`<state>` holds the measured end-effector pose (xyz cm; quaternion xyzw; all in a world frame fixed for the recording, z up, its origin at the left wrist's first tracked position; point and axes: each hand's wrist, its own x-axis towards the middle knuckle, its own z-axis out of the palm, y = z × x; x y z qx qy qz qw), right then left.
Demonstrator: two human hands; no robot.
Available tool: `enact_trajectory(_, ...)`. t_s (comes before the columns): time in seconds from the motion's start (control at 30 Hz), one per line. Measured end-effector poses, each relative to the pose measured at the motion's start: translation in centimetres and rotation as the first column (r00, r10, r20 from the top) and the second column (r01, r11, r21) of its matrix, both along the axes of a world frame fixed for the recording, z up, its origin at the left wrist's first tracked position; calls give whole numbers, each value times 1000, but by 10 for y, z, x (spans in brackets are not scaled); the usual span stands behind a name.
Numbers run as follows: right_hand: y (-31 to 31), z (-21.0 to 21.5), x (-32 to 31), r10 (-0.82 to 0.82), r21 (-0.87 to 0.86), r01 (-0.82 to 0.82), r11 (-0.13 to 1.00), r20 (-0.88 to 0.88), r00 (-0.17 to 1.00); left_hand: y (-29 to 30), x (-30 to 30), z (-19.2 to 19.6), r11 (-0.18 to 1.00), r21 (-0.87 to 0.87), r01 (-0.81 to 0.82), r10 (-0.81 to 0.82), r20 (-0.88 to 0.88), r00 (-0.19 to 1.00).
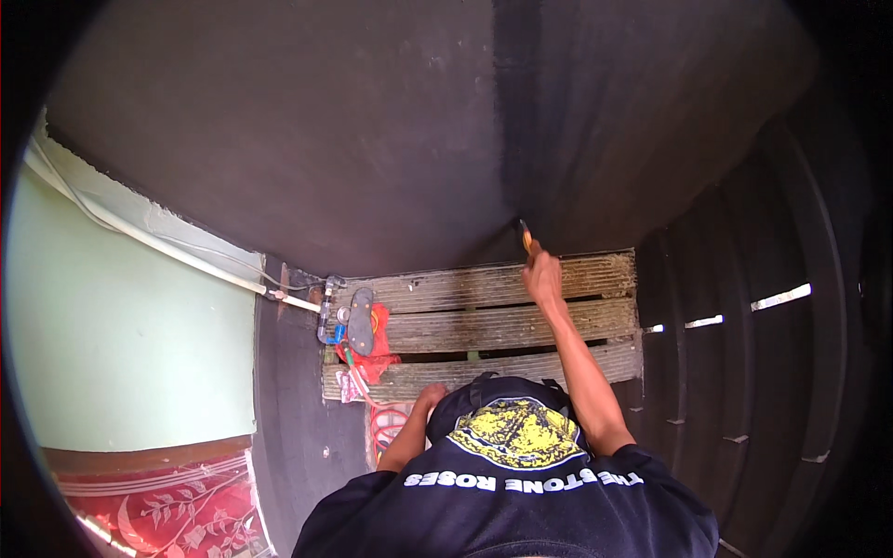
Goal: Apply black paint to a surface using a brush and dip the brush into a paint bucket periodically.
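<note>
The right hand (542, 275) is closed around the orange handle of a small dark-bristled paintbrush (524, 234), whose tip touches the dark painted wall (372, 121) just above the hand, at the edge of a darker, wet-looking vertical band. Below the hand lies a weathered slatted wooden pallet (484, 325), over which the arm stretches. The left hand (431, 395) rests on the near edge of the pallet, down and to the left of the right hand; how far its fingers are curled cannot be told. Further left on the pallet lie a dark sandal (361, 321) and a red cloth (379, 344), with a white pipe (167, 246) running along the pale green wall (121, 344) beyond.
</note>
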<state>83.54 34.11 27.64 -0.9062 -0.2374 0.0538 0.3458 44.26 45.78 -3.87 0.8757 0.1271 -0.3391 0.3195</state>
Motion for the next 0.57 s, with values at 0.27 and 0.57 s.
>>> enact_trajectory(0.27, -2, 183, -19, -95, 508, -80, 858, 310, 946, 5, -20, -28, 994, 9, 113, -113, 96, 989)
enact_trajectory(0.57, 10, -6, 8, -86, 305, -50, 951, 417, 905, -14, 0, -21, 978, -63, -200, 205, 86, 975)
